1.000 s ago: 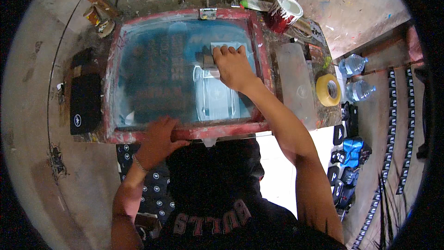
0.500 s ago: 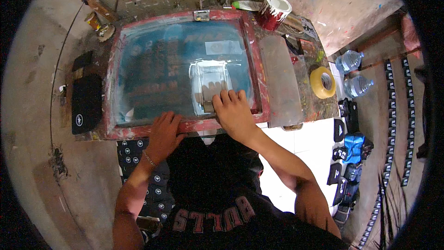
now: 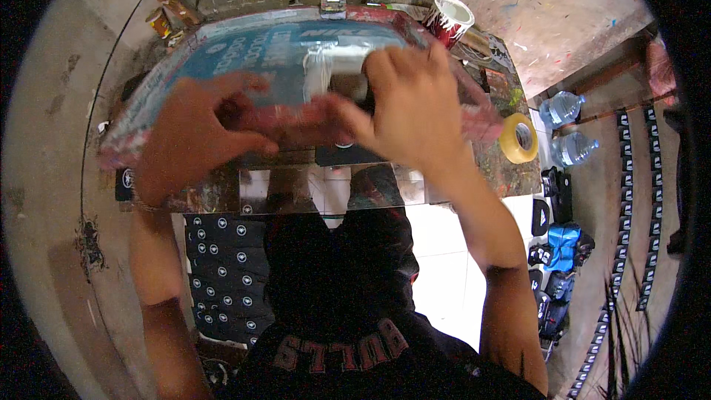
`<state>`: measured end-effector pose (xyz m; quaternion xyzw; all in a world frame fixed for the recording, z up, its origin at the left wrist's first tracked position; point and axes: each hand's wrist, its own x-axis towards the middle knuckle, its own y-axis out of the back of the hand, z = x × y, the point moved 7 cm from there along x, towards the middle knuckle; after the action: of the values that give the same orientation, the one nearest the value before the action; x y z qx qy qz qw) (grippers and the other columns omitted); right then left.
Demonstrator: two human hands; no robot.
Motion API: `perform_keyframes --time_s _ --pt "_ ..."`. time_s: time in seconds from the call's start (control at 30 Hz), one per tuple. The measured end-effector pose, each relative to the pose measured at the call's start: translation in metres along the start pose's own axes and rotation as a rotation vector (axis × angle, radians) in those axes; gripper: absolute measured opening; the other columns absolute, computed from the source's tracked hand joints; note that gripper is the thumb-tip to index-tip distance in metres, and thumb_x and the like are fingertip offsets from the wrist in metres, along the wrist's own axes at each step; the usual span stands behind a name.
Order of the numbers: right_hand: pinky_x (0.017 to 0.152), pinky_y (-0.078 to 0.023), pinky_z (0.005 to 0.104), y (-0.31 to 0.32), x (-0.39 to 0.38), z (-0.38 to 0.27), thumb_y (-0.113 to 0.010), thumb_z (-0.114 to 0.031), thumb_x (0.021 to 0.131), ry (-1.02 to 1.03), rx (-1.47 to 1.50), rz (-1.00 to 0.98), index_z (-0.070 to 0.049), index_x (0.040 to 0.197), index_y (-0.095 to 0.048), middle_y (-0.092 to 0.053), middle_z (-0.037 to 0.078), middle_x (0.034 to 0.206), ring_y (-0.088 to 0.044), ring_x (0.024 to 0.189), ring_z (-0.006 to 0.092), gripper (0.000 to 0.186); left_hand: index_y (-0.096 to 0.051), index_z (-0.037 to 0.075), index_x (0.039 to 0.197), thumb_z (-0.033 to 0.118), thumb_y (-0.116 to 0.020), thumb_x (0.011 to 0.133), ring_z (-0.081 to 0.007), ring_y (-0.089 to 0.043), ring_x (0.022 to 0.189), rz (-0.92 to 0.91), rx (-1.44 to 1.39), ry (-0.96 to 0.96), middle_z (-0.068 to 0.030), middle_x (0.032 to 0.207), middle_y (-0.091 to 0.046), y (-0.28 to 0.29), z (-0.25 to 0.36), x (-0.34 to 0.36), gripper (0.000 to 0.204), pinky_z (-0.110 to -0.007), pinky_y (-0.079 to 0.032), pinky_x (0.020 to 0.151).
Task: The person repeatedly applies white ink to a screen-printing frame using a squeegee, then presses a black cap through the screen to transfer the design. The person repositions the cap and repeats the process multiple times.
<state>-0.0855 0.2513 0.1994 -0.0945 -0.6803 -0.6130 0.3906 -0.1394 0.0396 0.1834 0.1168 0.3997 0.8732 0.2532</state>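
Note:
A silk-screen frame with reddish, paint-stained wood and blue mesh tilts up, its near edge raised off the worktable. White ink lies on the mesh right of centre. My right hand is over this inked part, fingers curled at a small brown squeegee, its thumb stretched toward the near rail. My left hand is at the left part of the near rail, thumb and fingers apart in a blurred curve; contact is unclear. Under the frame shows a black fabric piece with a white emblem.
A hinge clamp sits at the frame's far edge. A paint-dripped can and a tape roll stand right. A clear sheet lies along the table's front. Black printed pieces lie below left; water bottles are farther right.
The frame's near edge has risen from the table, exposing the black piece beneath. My right hand has moved up with the squeegee. My left hand has shifted left and up, its fingers spreading.

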Motion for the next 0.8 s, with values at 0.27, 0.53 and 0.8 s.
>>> perform_keyframes --time_s 0.27,0.53,0.8 --pt "0.049 -0.047 0.0412 0.025 0.084 0.035 -0.061 -0.05 0.098 -0.045 0.12 -0.043 0.002 0.057 -0.058 -0.05 0.015 0.047 -0.054 0.043 0.0284 0.067 -0.071 0.007 0.102 0.016 -0.08 0.088 -0.0306 -0.068 0.089 0.612 0.031 -0.48 -0.0115 0.098 -0.07 -0.073 0.035 -0.027 0.019 -0.041 -0.054 0.082" --pt "0.053 -0.049 0.0417 0.041 0.122 0.046 -0.063 -0.051 0.095 -0.315 0.206 -0.121 0.006 0.054 -0.061 -0.053 0.019 0.045 -0.058 0.045 0.0305 0.07 -0.054 -0.002 0.141 0.035 -0.059 0.101 -0.0334 -0.034 0.151 0.003 0.185 -0.402 -0.0202 0.154 -0.047 -0.327 0.03 0.028 0.054 -0.061 -0.012 0.125" --pt "0.053 -0.047 0.0409 0.04 0.133 0.054 -0.063 -0.053 0.095 -0.45 0.164 -0.216 0.005 0.058 -0.063 -0.053 0.017 0.048 -0.056 0.047 0.0262 0.069 -0.055 -0.002 0.141 0.05 -0.056 0.1 -0.0391 -0.036 0.149 0.064 0.296 -0.254 -0.0212 0.146 -0.054 -0.243 -0.052 -0.039 0.066 -0.07 -0.009 0.122"
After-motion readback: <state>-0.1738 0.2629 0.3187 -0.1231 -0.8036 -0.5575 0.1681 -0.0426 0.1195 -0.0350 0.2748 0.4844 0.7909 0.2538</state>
